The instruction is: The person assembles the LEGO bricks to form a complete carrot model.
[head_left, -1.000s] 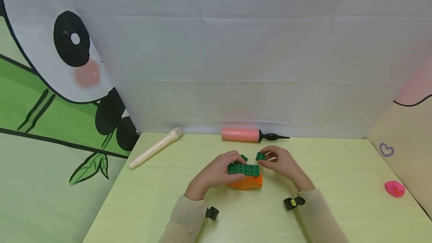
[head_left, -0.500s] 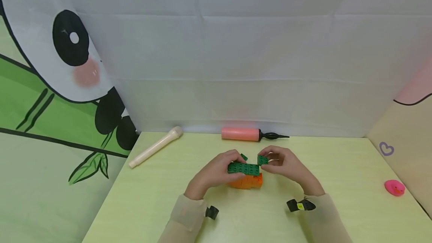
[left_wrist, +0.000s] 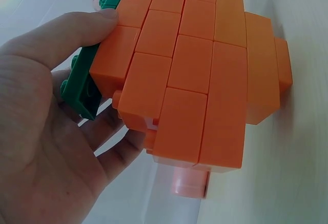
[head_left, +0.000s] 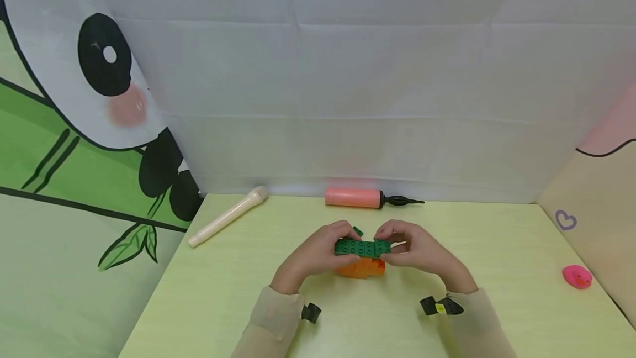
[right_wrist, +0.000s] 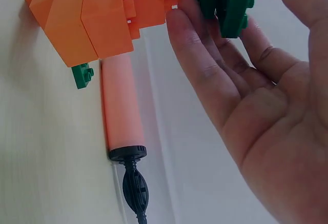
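In the head view, an orange building-block model (head_left: 360, 268) stands mid-table, with a row of green blocks (head_left: 355, 247) along its top. My left hand (head_left: 318, 250) grips the model's upper left, its thumb on the near side across green and orange (left_wrist: 123, 37), fingers behind. Between thumb and fingers my right hand (head_left: 419, 247) pinches a small green block (head_left: 382, 248), lined up at the row's right end. The right wrist view shows that green block (right_wrist: 237, 8) beside another green piece above the orange stack. Its underside is hidden there.
A small green block (head_left: 358, 231) lies on the table behind the model. Farther back is a pink hand pump (head_left: 353, 198) with a black nozzle. A cream-coloured tube (head_left: 228, 216) lies at the left, a pink toy duck (head_left: 577, 277) at the right edge.
My right hand has brought the small green block left and down, from just apart to flush with the right end of the green row. My left hand has kept its hold.
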